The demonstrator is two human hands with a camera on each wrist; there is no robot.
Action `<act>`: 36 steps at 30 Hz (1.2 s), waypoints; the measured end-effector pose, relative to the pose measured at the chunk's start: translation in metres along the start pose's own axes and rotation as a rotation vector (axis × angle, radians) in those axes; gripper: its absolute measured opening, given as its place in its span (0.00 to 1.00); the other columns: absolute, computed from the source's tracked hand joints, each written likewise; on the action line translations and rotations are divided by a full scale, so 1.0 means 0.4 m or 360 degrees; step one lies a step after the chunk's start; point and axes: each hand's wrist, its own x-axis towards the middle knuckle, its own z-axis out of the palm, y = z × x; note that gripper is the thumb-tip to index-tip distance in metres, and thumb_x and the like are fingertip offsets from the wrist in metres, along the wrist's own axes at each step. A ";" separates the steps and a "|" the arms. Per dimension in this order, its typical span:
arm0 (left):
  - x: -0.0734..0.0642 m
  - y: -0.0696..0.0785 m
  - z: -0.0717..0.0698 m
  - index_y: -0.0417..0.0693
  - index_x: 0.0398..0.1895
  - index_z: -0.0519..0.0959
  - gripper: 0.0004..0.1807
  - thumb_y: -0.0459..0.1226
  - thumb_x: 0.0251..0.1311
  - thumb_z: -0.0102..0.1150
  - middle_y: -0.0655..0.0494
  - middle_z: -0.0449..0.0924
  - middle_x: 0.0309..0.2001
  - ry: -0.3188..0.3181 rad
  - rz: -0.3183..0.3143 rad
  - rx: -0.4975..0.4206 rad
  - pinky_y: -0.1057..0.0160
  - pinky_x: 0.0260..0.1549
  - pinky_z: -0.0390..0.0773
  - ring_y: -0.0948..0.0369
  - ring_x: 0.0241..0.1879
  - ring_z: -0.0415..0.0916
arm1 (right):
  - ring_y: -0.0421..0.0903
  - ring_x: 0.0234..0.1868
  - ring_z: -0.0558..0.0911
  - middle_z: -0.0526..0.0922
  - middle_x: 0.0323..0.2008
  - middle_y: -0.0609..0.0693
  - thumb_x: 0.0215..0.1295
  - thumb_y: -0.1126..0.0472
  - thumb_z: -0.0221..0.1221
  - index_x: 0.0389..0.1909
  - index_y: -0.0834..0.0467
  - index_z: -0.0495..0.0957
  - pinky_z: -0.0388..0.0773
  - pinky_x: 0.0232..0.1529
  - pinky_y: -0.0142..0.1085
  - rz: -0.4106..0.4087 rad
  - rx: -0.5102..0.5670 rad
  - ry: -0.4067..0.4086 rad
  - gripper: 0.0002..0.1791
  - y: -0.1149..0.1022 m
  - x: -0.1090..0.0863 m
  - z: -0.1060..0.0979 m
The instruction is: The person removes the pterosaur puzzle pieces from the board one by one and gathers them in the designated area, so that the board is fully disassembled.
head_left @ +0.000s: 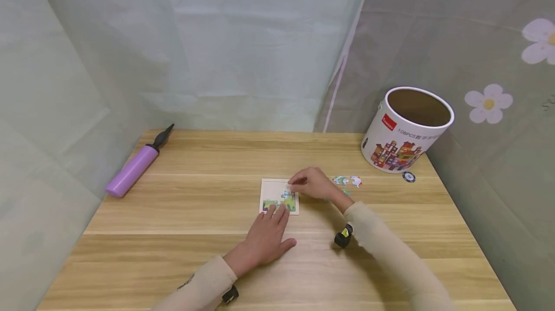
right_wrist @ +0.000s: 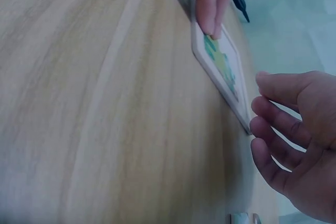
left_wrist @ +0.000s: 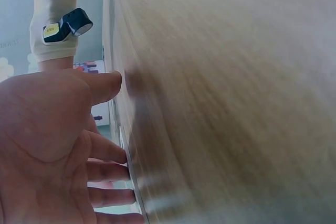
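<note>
A small square puzzle board (head_left: 272, 188) with a pale raised frame lies on the table, partly filled with green and blue pieces (head_left: 289, 202) along its lower and right parts. My left hand (head_left: 266, 236) lies with straight fingers over the board's near edge; in the right wrist view its fingertips press on the green pieces (right_wrist: 223, 66). Over the board's upper right corner is my right hand (head_left: 314, 183), fingers loosely bent. Its wrist view shows a gap between thumb and index finger, with nothing visible between them. Loose puzzle pieces (head_left: 356, 181) lie just beyond the right hand.
A white bucket (head_left: 401, 145) with printed buildings stands at the back right of the wooden table (head_left: 195, 205). Beside its base lies a round dark token (head_left: 408, 176). A purple hand pump (head_left: 134, 169) lies at the left edge. Cloth walls (head_left: 251, 60) enclose the table.
</note>
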 end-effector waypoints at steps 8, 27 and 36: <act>0.002 -0.004 0.006 0.38 0.75 0.65 0.42 0.60 0.71 0.52 0.44 0.64 0.75 -0.0007 0.0003 0.0037 0.45 0.67 0.68 0.45 0.74 0.62 | 0.37 0.40 0.82 0.89 0.39 0.44 0.66 0.58 0.69 0.42 0.53 0.90 0.80 0.44 0.35 0.0002 -0.0119 -0.0027 0.06 -0.014 0.007 0.017; -0.003 -0.007 0.013 0.38 0.75 0.65 0.43 0.60 0.70 0.53 0.44 0.64 0.76 0.0011 0.0023 0.0050 0.44 0.66 0.69 0.45 0.74 0.62 | 0.38 0.34 0.76 0.84 0.34 0.43 0.64 0.60 0.70 0.39 0.54 0.91 0.75 0.37 0.34 -0.0107 -0.0280 -0.0080 0.05 -0.030 0.014 0.028; 0.000 -0.011 0.004 0.38 0.75 0.66 0.42 0.59 0.70 0.54 0.44 0.64 0.76 -0.0016 0.0023 0.0007 0.43 0.65 0.69 0.45 0.73 0.63 | 0.39 0.33 0.76 0.84 0.30 0.42 0.63 0.60 0.71 0.35 0.53 0.91 0.73 0.37 0.34 -0.0131 -0.0275 -0.0059 0.02 -0.032 0.012 0.033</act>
